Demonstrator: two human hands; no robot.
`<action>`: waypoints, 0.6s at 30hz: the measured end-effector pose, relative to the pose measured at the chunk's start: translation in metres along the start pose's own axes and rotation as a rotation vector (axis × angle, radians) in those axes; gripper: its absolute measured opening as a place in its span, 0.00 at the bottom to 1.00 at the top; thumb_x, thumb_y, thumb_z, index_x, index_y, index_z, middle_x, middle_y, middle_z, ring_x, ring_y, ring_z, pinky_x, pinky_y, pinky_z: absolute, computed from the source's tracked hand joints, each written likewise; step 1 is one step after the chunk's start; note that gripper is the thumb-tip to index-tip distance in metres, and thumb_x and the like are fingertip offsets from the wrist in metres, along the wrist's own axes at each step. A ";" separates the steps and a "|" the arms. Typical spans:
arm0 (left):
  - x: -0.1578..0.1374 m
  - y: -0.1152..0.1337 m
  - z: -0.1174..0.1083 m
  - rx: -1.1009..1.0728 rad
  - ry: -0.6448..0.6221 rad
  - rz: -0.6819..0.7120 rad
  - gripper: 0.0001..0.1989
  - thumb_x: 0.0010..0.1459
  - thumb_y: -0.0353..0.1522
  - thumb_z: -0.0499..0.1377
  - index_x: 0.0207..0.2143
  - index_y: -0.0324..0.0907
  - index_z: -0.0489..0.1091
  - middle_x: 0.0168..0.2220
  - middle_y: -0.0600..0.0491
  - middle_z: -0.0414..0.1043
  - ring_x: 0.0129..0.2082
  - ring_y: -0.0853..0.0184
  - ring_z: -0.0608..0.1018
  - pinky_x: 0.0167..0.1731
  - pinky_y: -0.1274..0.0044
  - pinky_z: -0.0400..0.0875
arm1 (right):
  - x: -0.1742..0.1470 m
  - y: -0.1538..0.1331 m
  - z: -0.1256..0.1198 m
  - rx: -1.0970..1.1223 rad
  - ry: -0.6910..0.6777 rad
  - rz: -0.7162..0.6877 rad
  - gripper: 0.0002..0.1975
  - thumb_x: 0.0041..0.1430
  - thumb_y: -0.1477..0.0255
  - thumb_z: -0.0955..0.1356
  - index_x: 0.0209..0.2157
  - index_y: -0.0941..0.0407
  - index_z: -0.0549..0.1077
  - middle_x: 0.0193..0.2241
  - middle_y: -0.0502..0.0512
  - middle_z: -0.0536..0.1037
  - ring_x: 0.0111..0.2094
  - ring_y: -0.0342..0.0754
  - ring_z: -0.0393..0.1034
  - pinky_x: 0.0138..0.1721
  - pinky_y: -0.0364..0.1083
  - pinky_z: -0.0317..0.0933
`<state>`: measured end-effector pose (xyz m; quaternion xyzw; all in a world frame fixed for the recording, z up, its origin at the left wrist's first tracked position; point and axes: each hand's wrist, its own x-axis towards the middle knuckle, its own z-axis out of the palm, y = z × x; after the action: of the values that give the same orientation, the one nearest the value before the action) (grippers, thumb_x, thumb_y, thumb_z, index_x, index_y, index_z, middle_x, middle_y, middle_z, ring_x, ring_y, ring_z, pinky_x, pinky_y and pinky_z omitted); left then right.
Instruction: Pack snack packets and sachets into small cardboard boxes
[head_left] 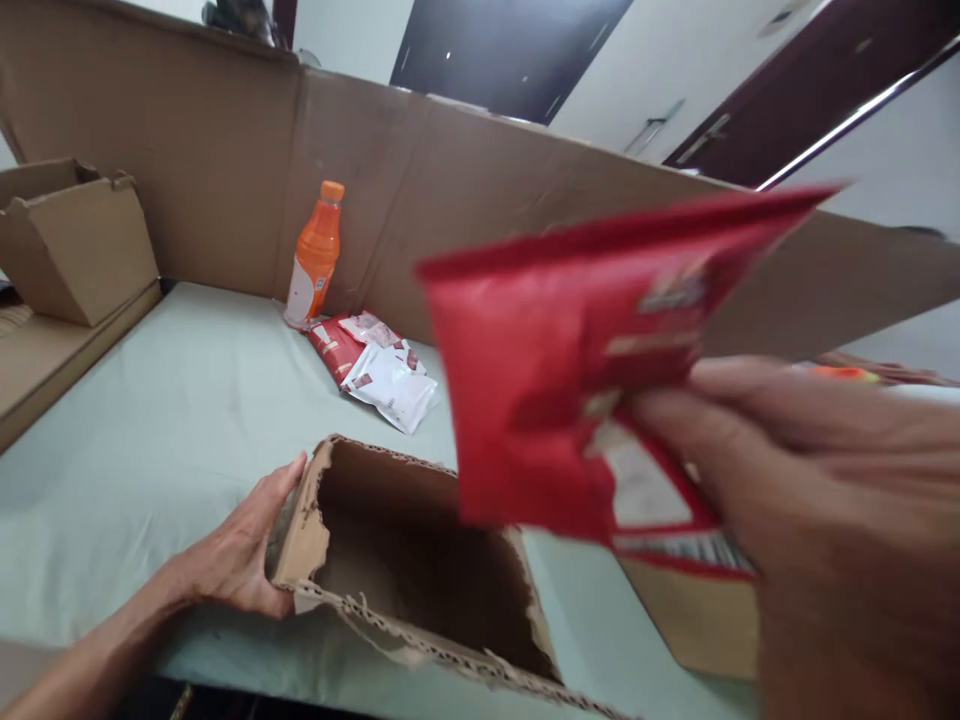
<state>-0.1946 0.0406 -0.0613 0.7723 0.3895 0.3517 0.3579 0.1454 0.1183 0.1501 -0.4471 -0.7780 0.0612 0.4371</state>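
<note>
A red packet [525, 390] with a white patch and a barcode is pinched in my right hand [817, 480], raised in front of the camera and slightly blurred. It hides part of an open cardboard box [420, 650] with ragged torn edges. The part of the box's inside that shows is dark and bare. My left hand [240, 550] grips the left end of this box, thumb near the front corner and fingers along the outer side. Behind the box lie a white packet [394, 390] and a red packet [335, 345], overlapping.
An orange drink bottle [316, 255] stands upright against a tall cardboard wall [487, 190]. To the left, another cardboard box [90, 245] sits on a flat cardboard piece [75, 350]. A pale green cloth [187, 400] covers the table. More cardboard [697, 610] lies at the right.
</note>
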 end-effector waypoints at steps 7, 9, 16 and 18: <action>-0.001 0.001 -0.002 -0.009 -0.027 -0.026 0.71 0.43 0.37 0.71 0.76 0.60 0.24 0.79 0.45 0.31 0.75 0.28 0.44 0.68 0.35 0.46 | 0.073 0.030 0.077 -0.006 0.139 -0.082 0.09 0.62 0.66 0.70 0.40 0.52 0.83 0.40 0.57 0.86 0.39 0.54 0.79 0.42 0.53 0.72; -0.001 0.003 -0.004 -0.010 -0.032 -0.013 0.69 0.45 0.38 0.70 0.76 0.60 0.24 0.79 0.45 0.31 0.75 0.29 0.44 0.68 0.36 0.47 | 0.066 0.044 0.090 0.014 0.095 -0.011 0.11 0.61 0.65 0.70 0.40 0.53 0.83 0.40 0.57 0.86 0.40 0.54 0.79 0.44 0.54 0.72; 0.001 0.001 -0.003 -0.005 -0.043 0.001 0.67 0.47 0.40 0.70 0.76 0.60 0.26 0.79 0.46 0.34 0.76 0.33 0.45 0.69 0.38 0.47 | -0.026 0.105 0.104 0.041 -0.115 0.274 0.18 0.62 0.58 0.67 0.40 0.56 0.83 0.39 0.60 0.86 0.39 0.55 0.80 0.44 0.53 0.74; 0.002 0.005 -0.001 -0.010 -0.026 -0.023 0.67 0.48 0.42 0.70 0.77 0.58 0.26 0.79 0.44 0.35 0.76 0.34 0.47 0.70 0.39 0.47 | -0.055 0.120 0.112 0.066 -0.146 0.272 0.19 0.63 0.56 0.66 0.37 0.56 0.82 0.34 0.61 0.86 0.35 0.55 0.80 0.37 0.51 0.75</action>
<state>-0.1929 0.0402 -0.0565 0.7705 0.3920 0.3394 0.3708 0.1521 0.1819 -0.0113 -0.5281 -0.7376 0.1777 0.3815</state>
